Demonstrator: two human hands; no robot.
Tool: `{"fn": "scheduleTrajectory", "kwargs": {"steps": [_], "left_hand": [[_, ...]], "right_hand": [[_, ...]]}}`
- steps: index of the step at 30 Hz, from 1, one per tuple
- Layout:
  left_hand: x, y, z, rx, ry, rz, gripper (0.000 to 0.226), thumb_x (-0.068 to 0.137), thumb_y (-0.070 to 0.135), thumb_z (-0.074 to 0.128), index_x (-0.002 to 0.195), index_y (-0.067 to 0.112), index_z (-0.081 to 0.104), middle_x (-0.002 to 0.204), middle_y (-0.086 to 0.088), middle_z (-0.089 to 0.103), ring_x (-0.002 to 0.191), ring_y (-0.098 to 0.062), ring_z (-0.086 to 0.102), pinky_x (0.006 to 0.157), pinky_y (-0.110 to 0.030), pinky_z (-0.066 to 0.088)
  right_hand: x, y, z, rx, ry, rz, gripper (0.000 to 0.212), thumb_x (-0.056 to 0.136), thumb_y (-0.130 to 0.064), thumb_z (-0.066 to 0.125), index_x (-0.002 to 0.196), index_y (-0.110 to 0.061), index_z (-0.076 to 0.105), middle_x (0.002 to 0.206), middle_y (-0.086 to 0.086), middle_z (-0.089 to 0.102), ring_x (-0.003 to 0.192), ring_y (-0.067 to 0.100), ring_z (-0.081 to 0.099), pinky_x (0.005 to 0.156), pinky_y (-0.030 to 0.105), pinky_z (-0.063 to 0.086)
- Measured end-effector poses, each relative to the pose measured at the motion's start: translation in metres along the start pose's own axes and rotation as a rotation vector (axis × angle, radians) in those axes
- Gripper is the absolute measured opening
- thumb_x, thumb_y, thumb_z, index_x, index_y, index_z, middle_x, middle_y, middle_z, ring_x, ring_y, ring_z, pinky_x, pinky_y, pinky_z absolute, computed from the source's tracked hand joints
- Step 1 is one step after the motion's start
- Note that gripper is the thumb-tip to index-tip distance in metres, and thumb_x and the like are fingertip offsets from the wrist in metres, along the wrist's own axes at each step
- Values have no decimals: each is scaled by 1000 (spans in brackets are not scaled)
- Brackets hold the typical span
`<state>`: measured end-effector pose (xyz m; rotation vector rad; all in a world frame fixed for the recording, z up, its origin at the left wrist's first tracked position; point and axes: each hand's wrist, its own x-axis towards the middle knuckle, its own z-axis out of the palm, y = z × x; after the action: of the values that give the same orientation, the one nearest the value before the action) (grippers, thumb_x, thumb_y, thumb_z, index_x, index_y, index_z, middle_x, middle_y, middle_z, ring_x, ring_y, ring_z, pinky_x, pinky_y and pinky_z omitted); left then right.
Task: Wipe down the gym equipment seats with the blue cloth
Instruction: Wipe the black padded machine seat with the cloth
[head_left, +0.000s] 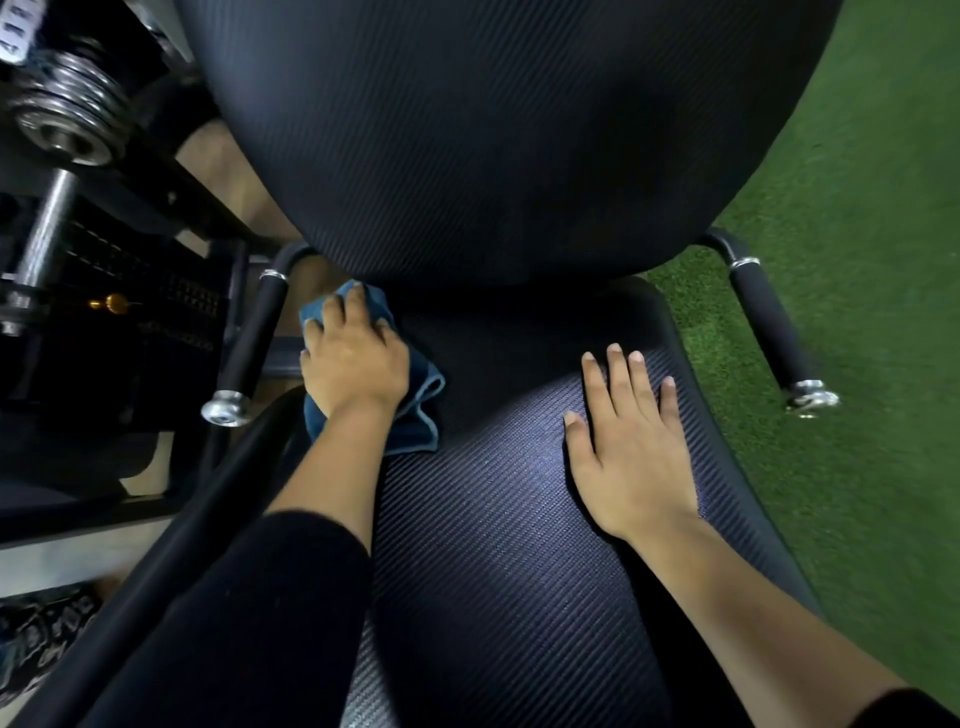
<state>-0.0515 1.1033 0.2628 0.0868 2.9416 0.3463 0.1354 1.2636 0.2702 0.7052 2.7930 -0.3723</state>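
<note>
Evidently early: the left hand (356, 364) presses flat on the blue cloth (420, 415) at the ten o'clock corner of the seat (493, 545). The right hand (631, 447) rests spread, empty; I'd judge most remains.

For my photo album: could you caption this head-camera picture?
A person's left hand presses the blue cloth onto the black seat beside the left handle; the right hand rests flat on it.
</note>
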Motion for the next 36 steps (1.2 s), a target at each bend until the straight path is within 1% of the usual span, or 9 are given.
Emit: {"fn": "scheduleTrajectory", "kwargs": {"steps": [3,7,10,14,17,22,29,33,36], "left_hand": [[-16,-6,4,35,-14,49,55,96,32,40,148,20,28,153,-7,27,138,-34,24,110,-50,29],[11,-9,-5,-17,-121,47,55,96,34,38,149,26,25,157,-2,20,141,-32,18,110,-50,29],[8,-20,-12,-7,-202,145,53,99,34,35,150,31,21,158,-1,14,144,-31,11,111,-48,26],[-37,-47,-24,-4,-169,268,52,99,29,39,149,33,25,158,1,17,143,-30,15,108,-46,31],[-74,-69,-36,33,-153,344,52,98,27,40,148,31,28,156,-1,21,142,-31,19,110,-44,29],[-143,-114,-60,77,-141,394,58,92,40,21,147,29,33,154,-2,29,141,-30,23,113,-39,24],[-229,-141,-77,74,-142,368,51,95,34,27,145,26,38,152,-1,33,144,-28,20,111,-51,31],[-208,-129,-74,27,-188,420,51,94,40,30,144,31,37,153,0,32,144,-29,20,109,-55,31],[-159,-102,-58,55,-201,436,53,92,46,32,145,38,32,159,-1,15,146,-31,10,115,-52,18]], "right_hand": [[-1,0,0,-2,1,0,69,91,-48,1,154,-20,4,161,4,-2,148,19,-11,119,42,-8],[1,0,0,-16,8,-3,70,90,-49,0,154,-19,5,161,4,-1,148,20,-9,120,43,-6],[2,2,0,-21,10,-8,71,90,-50,1,154,-20,6,161,4,0,148,20,-8,119,42,-7],[4,3,1,-10,22,-15,66,94,-48,7,154,-18,9,161,6,3,148,21,-5,119,42,-7],[4,3,2,-17,16,-12,68,93,-49,8,154,-18,9,161,6,3,148,21,-5,118,42,-7],[5,4,2,-21,-16,-8,63,98,-46,15,154,-17,8,161,7,2,148,21,-5,119,44,-6],[-1,3,-4,21,-18,-38,62,101,-42,23,153,-12,11,161,9,3,148,23,-4,120,44,-5],[-12,5,-7,19,-21,-88,63,100,-43,26,153,-11,13,161,9,5,148,22,-3,118,43,-5],[-24,9,-7,29,-17,-118,65,99,-44,29,152,-10,16,160,9,7,148,22,-1,118,44,-5]]}}
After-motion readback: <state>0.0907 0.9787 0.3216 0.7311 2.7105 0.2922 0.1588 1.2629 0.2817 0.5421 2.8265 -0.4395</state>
